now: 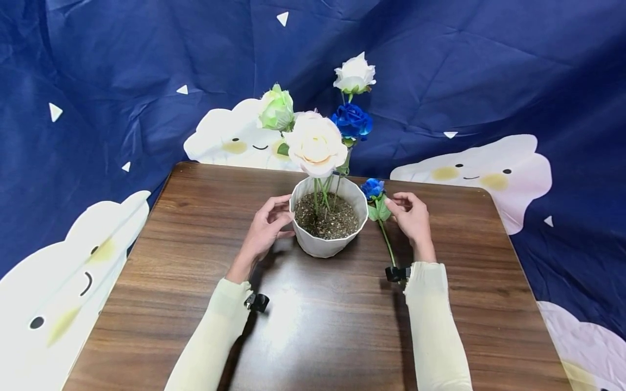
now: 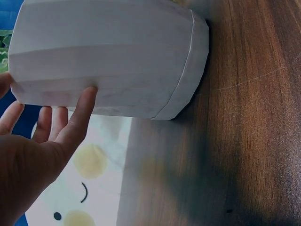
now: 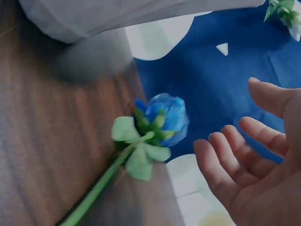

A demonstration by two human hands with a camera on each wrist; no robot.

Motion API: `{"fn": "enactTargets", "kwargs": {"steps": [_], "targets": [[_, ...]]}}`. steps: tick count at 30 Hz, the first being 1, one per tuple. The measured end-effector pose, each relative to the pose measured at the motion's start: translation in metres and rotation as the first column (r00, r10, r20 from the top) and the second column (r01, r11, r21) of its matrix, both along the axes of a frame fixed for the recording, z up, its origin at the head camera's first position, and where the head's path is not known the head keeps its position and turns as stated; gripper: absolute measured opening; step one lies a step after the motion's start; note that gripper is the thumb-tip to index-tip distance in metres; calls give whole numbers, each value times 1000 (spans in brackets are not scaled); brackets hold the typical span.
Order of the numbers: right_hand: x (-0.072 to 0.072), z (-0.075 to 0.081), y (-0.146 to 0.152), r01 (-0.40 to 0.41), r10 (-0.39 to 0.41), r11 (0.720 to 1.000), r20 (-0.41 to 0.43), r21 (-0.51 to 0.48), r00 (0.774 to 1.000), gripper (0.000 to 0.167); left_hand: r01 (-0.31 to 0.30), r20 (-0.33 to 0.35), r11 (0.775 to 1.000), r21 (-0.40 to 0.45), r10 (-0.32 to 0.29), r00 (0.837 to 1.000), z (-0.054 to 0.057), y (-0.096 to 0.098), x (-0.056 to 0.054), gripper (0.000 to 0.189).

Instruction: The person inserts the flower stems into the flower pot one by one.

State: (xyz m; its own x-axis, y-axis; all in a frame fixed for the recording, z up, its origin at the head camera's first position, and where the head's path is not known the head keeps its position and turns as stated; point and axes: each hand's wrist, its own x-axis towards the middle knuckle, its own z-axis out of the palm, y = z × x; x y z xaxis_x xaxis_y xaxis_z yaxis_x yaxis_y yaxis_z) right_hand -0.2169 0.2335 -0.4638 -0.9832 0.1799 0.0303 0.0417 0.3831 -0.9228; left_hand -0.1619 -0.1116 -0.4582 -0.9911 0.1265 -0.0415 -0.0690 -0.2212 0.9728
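Observation:
A white faceted flowerpot (image 1: 326,245) filled with soil (image 1: 332,221) stands on the table, holding several upright flowers. Among them are a large pale pink rose (image 1: 315,144), a greenish one (image 1: 276,108), a white rose (image 1: 355,75) and a blue one (image 1: 352,120). My left hand (image 1: 266,227) touches the pot's left side with its fingertips, its fingers loosely extended. To the right of the pot, a single blue rose (image 3: 164,117) lies on the wood with its green stem toward me. Just beside that bloom is my right hand (image 3: 254,160), fingers relaxed and apart from the flower.
The brown wooden table (image 1: 342,326) ends close behind the pot. A dark blue cloth (image 1: 464,70) with smiling clouds and small white triangles hangs behind and around it. Black straps (image 1: 256,302) are worn at both wrists.

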Motion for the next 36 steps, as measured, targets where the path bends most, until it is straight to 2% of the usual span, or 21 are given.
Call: {"fn": "enactTargets", "kwargs": {"steps": [4, 7, 11, 17, 20, 28, 31, 36], "targets": [[1, -14, 5, -21, 25, 999, 98, -46, 995, 45, 0, 1, 1000, -5, 0, 1000, 0, 0, 0, 48], [1, -22, 8, -28, 46, 995, 187, -98, 981, 50, -3, -2, 1000, -8, 3, 1000, 0, 0, 0, 48], [1, -28, 10, -23, 63, 991, 307, -131, 950, 52, -3, -8, 1000, -7, 3, 1000, 0, 0, -1, 49], [-5, -40, 14, -46, 69, 997, 431, -64, 900, 54, -4, -6, 1000, -10, 4, 1000, 1, 0, 0, 49], [-9, -44, 13, -60, 59, 998, 445, -11, 894, 52, -5, 0, 1000, -14, 5, 1000, 1, 0, 0, 49], [-14, -48, 10, -118, 74, 990, 427, 78, 901, 42, -8, -1, 1000, -7, 8, 1000, 2, 0, 0, 48], [-14, -48, 11, -136, 86, 987, 438, 84, 895, 38, -8, 5, 1000, -11, 8, 1000, 2, 0, 0, 48], [-15, -50, 14, -148, 119, 989, 445, 31, 888, 27, -9, 11, 1000, -8, 9, 1000, 2, 0, 1, 48]]}}
